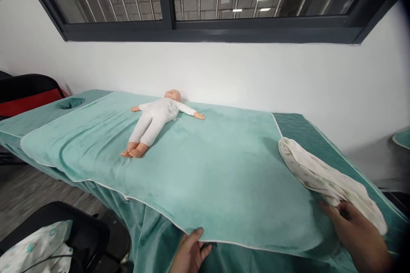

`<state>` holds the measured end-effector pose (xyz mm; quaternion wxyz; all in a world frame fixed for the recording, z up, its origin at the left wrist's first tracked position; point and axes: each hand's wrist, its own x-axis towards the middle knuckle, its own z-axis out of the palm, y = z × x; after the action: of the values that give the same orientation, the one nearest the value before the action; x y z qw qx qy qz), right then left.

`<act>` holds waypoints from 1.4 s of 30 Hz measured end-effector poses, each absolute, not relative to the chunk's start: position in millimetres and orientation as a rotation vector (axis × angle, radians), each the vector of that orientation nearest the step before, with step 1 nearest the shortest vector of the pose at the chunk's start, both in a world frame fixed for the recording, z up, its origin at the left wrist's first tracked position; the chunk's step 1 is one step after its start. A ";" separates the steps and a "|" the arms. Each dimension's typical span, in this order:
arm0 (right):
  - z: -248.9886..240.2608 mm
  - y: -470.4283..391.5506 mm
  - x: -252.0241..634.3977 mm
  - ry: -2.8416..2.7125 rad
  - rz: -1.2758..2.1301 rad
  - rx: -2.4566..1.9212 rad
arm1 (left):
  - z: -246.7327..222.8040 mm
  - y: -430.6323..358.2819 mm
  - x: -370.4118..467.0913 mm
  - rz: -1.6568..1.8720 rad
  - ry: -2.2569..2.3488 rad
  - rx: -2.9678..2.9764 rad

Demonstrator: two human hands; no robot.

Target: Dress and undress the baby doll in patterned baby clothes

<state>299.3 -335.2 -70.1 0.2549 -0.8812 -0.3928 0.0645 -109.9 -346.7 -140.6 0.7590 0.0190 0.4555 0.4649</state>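
My right hand is closed on a folded white cloth with a faint print, at the right side of the bed. At the near edge, my left hand grips the hem of a light green sheet, thumb on top and fingers underneath. Farther back, a baby doll in a white suit lies on its back on this sheet. Its arms are spread, its head points to the wall and its bare feet point toward the near side.
The massage bed has a darker green cover and a face hole at its left end. A black chair with a printed cloth stands front left. Behind the bed are a white wall and a barred window. A black-and-red chair is far left.
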 end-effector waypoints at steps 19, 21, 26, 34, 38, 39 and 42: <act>-28.7 -367.0 266.9 -1.423 -0.331 -2.058 | -92.0 -334.9 -88.5 0.804 1.202 1.189; -19.3 -341.1 271.1 -1.570 -0.439 -1.977 | -62.3 -321.0 -80.6 0.862 1.031 1.416; -13.4 -275.5 287.0 -1.717 -0.403 -2.204 | -14.7 -256.8 -54.3 0.998 0.791 1.654; 13.0 -234.5 280.8 -1.651 -0.026 -2.377 | -36.1 -204.5 -42.4 0.981 0.872 1.921; 44.1 -233.8 248.2 -1.450 0.111 -2.183 | -37.1 -205.7 -47.6 0.946 0.870 1.887; 52.4 -234.1 235.0 -1.436 0.126 -2.084 | -35.1 -204.7 -49.1 0.934 0.879 1.865; 69.5 -233.4 187.1 -1.461 0.247 -1.823 | -30.7 -199.1 -56.1 0.921 0.857 1.662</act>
<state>187.1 -233.4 69.5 0.3860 -0.7160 -0.5736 0.0969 -56.1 -199.1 -30.7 0.5042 0.6886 0.3550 0.3815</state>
